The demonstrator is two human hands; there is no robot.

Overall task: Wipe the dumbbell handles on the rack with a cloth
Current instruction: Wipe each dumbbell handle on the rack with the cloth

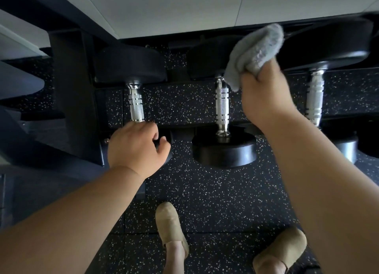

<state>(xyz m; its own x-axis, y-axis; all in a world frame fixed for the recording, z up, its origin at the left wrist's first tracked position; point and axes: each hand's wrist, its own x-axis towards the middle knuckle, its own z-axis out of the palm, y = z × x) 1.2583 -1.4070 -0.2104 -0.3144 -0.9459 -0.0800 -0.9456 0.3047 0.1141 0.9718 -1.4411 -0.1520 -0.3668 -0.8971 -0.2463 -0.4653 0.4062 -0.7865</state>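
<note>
Single head-worn wide-angle view, looking steeply down, close over the rack (78, 101) and floor (205, 191)

Dim indoor view with soft light from above. Chrome dumbbell handles (222, 105) glint brightly against deep shadow around the rack (75, 93). Wide-angle distortion bends the edges; forearms near the camera look soft.

Bare forearms (61, 228), tan slip-on shoes (171, 226)
</note>
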